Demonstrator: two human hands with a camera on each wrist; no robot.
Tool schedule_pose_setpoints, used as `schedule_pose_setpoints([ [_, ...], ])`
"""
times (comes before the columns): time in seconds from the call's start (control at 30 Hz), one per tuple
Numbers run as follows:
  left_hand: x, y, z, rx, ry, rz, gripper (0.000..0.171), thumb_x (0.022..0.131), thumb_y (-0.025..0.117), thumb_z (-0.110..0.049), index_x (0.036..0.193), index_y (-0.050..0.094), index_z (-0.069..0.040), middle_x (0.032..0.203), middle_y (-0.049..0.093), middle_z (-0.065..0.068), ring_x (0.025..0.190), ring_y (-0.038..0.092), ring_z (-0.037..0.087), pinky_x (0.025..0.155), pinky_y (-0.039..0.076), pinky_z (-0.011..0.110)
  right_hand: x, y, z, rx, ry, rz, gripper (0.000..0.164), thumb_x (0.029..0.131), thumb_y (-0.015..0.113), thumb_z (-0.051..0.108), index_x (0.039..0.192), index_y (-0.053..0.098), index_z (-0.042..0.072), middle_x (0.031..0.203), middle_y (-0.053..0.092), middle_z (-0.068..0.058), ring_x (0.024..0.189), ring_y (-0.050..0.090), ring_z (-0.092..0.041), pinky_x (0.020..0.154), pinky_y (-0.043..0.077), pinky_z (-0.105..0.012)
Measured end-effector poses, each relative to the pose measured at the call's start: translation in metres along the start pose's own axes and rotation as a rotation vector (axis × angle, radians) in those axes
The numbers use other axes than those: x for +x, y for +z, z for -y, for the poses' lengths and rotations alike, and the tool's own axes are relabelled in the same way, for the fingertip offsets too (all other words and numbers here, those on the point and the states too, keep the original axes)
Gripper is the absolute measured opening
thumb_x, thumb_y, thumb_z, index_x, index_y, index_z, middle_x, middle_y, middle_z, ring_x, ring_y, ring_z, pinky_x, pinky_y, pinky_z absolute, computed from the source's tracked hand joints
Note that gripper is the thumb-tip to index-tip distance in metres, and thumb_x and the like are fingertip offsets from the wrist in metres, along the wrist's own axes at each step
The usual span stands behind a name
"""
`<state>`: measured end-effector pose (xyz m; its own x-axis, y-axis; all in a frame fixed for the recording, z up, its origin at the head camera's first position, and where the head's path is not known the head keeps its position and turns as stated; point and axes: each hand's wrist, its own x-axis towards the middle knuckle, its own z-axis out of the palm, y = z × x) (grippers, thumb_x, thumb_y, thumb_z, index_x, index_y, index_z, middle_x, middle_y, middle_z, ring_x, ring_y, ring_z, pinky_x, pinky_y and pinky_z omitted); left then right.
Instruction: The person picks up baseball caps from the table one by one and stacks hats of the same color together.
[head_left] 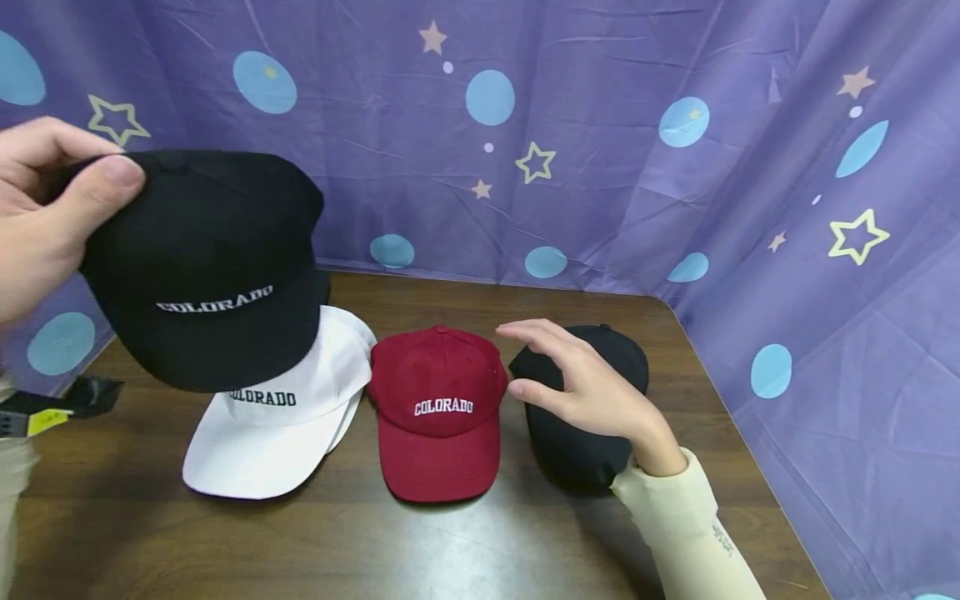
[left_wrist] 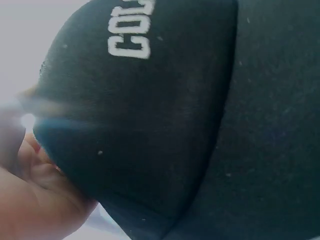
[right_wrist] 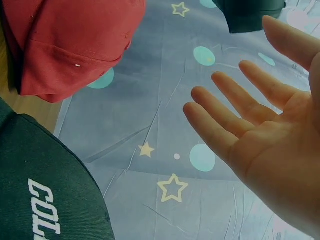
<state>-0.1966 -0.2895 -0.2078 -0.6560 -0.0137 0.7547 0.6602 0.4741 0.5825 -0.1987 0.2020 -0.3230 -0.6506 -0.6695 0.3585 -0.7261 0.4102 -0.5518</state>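
My left hand (head_left: 56, 208) pinches a black baseball cap (head_left: 210, 242) near its crown, thumb on the near side, and holds it up at the left. White COLORADO lettering runs across its front; the left wrist view shows that cap (left_wrist: 150, 110) close up. My right hand (head_left: 588, 383) hovers with fingers extended and holds nothing. Below it is a second black cap (head_left: 581, 454), partly hidden by the hand and forearm. Between the hands, a red COLORADO cap (head_left: 438, 375) lies on the table. A white COLORADO cap (head_left: 255, 450) is partly covered by the raised cap.
The brown wooden table (head_left: 420, 550) ends against a purple curtain (head_left: 600, 208) with stars and dots. A white edge (head_left: 347, 425) shows beneath the white cap, and something dark (head_left: 323, 286) peeks out behind it. A black strap-like device (head_left: 63, 407) is on the left wrist.
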Motion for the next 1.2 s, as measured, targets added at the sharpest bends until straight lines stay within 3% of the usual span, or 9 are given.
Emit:
schedule_pose_setpoints([
  [0.07,-0.006,0.015,-0.017,-0.01,-0.091,0.041,0.009,0.102,0.069,-0.003,0.106,0.074,0.003,0.08,0.069,-0.004,0.064,0.063,0.003,0.058,0.049,0.011,-0.001,0.0,0.0,-0.004,-0.004,-0.021,0.062,0.098,0.079,0.022,0.155,0.052,0.019,0.152,0.055,0.005,0.141,0.051,-0.012,0.116,0.046,-0.038],
  [0.2,-0.018,0.047,-0.044,-0.017,-0.189,0.144,0.008,0.1,0.075,-0.008,0.105,0.076,-0.003,0.08,0.071,-0.002,0.065,0.063,0.008,0.058,0.049,0.015,-0.002,0.0,0.001,-0.012,-0.015,-0.07,0.061,0.098,0.079,0.021,0.154,0.054,0.018,0.151,0.056,0.006,0.14,0.053,-0.015,0.115,0.047,-0.038],
  [0.4,-0.034,0.091,-0.061,-0.062,-0.156,0.292,0.006,0.101,0.075,-0.014,0.103,0.076,-0.008,0.083,0.071,0.001,0.07,0.063,0.013,0.063,0.049,0.021,-0.002,-0.001,0.006,0.006,-0.033,-0.163,0.062,0.097,0.079,0.015,0.154,0.054,0.014,0.151,0.057,0.003,0.139,0.055,-0.017,0.115,0.047,-0.04],
  [0.67,-0.053,0.146,-0.063,-0.194,-0.133,0.442,0.003,0.102,0.073,-0.018,0.103,0.076,-0.017,0.089,0.069,0.002,0.083,0.062,0.017,0.072,0.05,0.025,-0.002,0.0,0.008,0.072,-0.058,-0.298,0.059,0.099,0.075,0.014,0.154,0.055,0.015,0.15,0.058,0.001,0.138,0.057,-0.024,0.116,0.046,-0.039],
  [0.93,-0.066,0.178,-0.06,-0.354,-0.213,0.516,0.005,0.103,0.074,-0.022,0.103,0.074,-0.016,0.093,0.068,0.004,0.086,0.064,0.023,0.074,0.054,0.031,-0.003,-0.002,0.007,0.093,-0.05,-0.304,0.042,0.105,0.069,0.03,0.144,0.064,0.016,0.136,0.067,0.003,0.123,0.062,-0.019,0.11,0.047,-0.034],
  [1.2,-0.072,0.197,-0.052,-0.367,-0.245,0.552,0.005,0.102,0.075,-0.024,0.103,0.074,-0.019,0.093,0.069,0.003,0.081,0.067,0.024,0.072,0.056,0.032,-0.002,-0.003,0.007,0.194,-0.022,-0.241,0.001,0.103,0.071,0.012,0.104,0.071,0.012,0.092,0.067,0.003,0.083,0.062,-0.016,0.076,0.052,-0.027],
])
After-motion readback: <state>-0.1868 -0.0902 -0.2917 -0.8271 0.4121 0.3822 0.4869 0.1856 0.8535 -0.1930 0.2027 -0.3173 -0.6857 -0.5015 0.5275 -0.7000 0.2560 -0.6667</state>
